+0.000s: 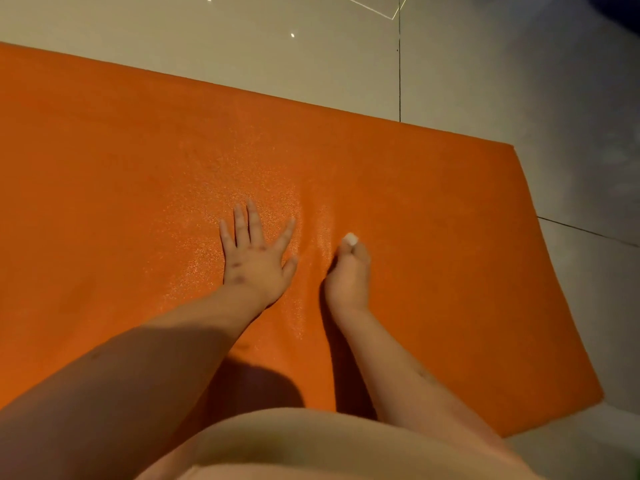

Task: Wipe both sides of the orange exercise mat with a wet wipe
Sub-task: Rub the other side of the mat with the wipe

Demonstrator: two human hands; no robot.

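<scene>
My left grip [258, 258] lies spread flat on the mat [121, 150], which is laid out on the floor [346, 57], while just beside it my right grip [348, 275] pinches the small white wipe [350, 239] against the mat.

Single head view, looking steeply down, close over mat [415, 202]; edges perhaps wide-angle-bent.

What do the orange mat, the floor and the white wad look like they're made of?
Mat: probably foam, matte, with a fine pebbled grain that glints. Floor: glossy tile, given thin joint lines and light reflections. Wad in the right hand: probably soft wipe fabric; too small to tell.
</scene>
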